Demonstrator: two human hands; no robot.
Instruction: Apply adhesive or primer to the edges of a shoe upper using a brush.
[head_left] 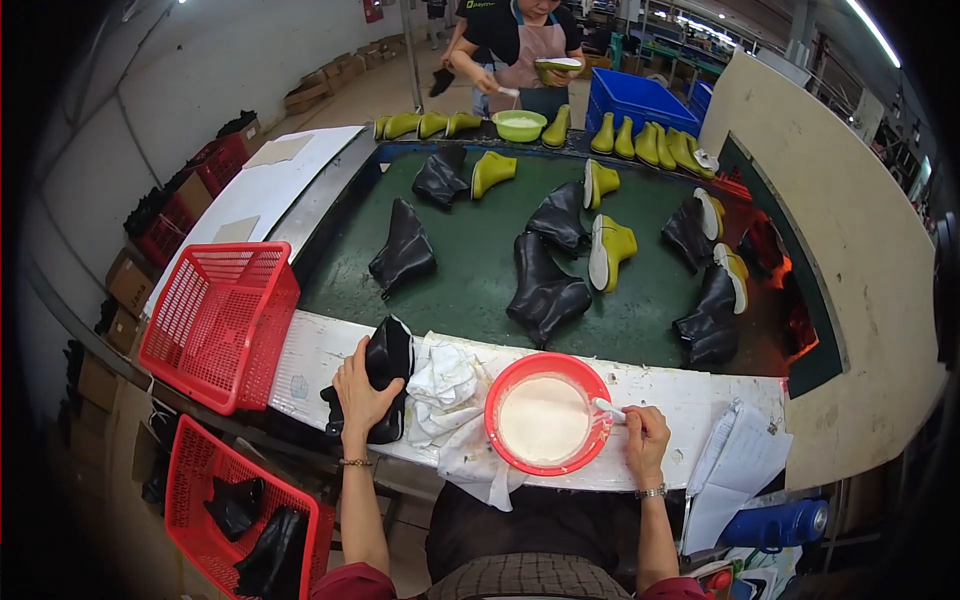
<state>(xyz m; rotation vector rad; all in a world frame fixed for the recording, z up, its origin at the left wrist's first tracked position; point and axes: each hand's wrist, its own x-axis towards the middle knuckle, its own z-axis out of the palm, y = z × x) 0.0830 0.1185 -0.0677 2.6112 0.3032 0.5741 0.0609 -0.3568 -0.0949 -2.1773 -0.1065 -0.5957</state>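
Observation:
My left hand (pixel 362 392) is closed around a black boot (pixel 388 355) at the left of the white front ledge. The boot lies tilted, and the hand covers part of it. To the right, a red bowl (pixel 497 440) holds a cream-coloured liquid (pixel 545 420). My right hand (pixel 648 440) grips a white-handled brush (pixel 608 408) that reaches over the bowl's right rim; its tip is hard to make out. Between the boot and the bowl lies a crumpled white cloth (pixel 445 385), stained at its lower end.
Black boots (pixel 545 290) and yellow-green boot forms (pixel 610 250) lie on the green conveyor belt (pixel 460 270). Red baskets (pixel 215 320) stand at left. Papers (pixel 735 460) and a blue bottle (pixel 775 525) are at right. Across the belt, a person (pixel 520 50) works beside a green bowl (pixel 520 125).

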